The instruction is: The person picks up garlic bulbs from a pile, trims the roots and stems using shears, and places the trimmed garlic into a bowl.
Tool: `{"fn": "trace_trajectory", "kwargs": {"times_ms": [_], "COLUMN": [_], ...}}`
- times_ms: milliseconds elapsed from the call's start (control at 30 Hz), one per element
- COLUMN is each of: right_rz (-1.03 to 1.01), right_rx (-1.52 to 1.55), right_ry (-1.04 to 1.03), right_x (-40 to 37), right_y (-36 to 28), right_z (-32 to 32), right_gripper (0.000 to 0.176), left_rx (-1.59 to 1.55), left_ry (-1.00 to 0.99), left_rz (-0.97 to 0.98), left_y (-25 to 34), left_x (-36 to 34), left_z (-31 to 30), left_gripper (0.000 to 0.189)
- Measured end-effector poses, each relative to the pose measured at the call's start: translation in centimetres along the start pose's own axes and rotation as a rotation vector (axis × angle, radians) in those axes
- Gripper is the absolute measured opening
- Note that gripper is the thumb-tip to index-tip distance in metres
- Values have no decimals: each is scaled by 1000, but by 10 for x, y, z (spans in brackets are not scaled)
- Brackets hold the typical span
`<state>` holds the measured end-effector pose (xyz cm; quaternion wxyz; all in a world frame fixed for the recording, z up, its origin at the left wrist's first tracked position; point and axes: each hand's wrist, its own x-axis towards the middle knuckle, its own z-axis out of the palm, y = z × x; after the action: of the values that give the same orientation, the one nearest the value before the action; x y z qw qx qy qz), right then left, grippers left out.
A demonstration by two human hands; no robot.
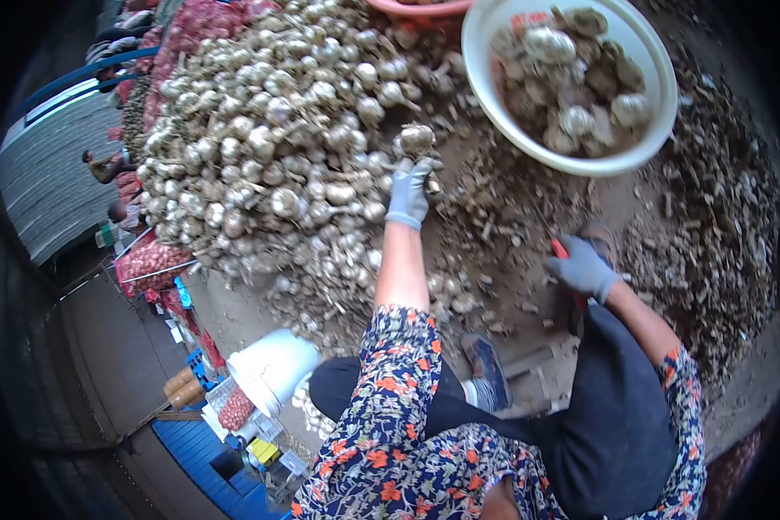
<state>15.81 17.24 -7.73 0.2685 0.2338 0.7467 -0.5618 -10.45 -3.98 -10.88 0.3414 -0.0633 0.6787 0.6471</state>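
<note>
My left hand, in a grey glove, is stretched out at the right edge of a large heap of garlic. Its fingers are closed on a garlic bulb with a short stem. Close to my right knee, my right hand, also gloved in grey, is wrapped round a tool with red handles; the tool's blades are hard to make out. Beyond the hands stands a white basin with several garlic bulbs in it.
Cut stems and debris cover the ground at the right. A pink basin shows at the top edge. A white bucket stands at the lower left, near my leg. Red net sacks and other people are farther left.
</note>
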Motion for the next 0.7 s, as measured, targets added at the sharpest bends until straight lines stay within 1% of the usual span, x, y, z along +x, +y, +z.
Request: {"fn": "trace_trajectory", "kwargs": {"times_ms": [33, 67, 100, 133, 233, 267, 300, 333, 367, 433, 500, 533, 600, 633, 667, 700], "right_rz": [-45, -88, -189, -249, -324, -316, -333, -350, -346, -375, -361, -368, -375, -381, -387, -384], "right_rx": [-54, -70, -135, -202, -371, -375, -480, -584, -582, -694, -699, -695, -692, -639, -588, -591], "right_ry": [-43, -11, 59, 122, 212, 209, 229, 248, 242, 257, 230, 239, 247, 267, 287, 285], "right_x": [-1, -2, -1, -3, -5, -9, -13, -16, -19, -23, -25, -27, -27, -28, -29, -29], "right_y": [-12, -16, -16, -24, -37, -46, -55, -61, -66, -70, -72, -73, -76, -76, -75, -75], "right_z": [-8, -8, -6, -7, -10, -14, -18, -22, -23, -24, -24, -24, -23, -22, -22, -22], "right_gripper": [39, 33, 31, 30, 33, 33, 33, 34, 34, 36, 38, 38, 38, 38, 38, 38], "left_rx": [-86, -40, 5, -27, -60, -53, -42, -104, -166, 39, 66, 10, 16, 24, 65, 60], "left_ry": [-94, -116, -135, -134, -179, -193, -204, -204, -203, -215, -246, -215, -176, -142, -142, -143], "left_rz": [102, 110, 116, 103, 153, 124, 95, 123, 149, 238, 244, 312, 295, 276, 324, 322], "left_y": [-10, -12, -10, -6, 1, 6, 11, 18, 24, 37, 48, 56, 57, 56, 52, 56], "left_x": [-15, -34, -56, -76, -105, -112, -117, -120, -122, -120, -123, -126, -123, -121, -117, -119], "left_z": [2, 5, 11, 20, 40, 41, 41, 46, 51, 48, 46, 55, 52, 50, 48, 52], "left_gripper": [23, 27, 31, 35, 46, 49, 53, 53, 54, 59, 64, 67, 68, 69, 67, 67]}}
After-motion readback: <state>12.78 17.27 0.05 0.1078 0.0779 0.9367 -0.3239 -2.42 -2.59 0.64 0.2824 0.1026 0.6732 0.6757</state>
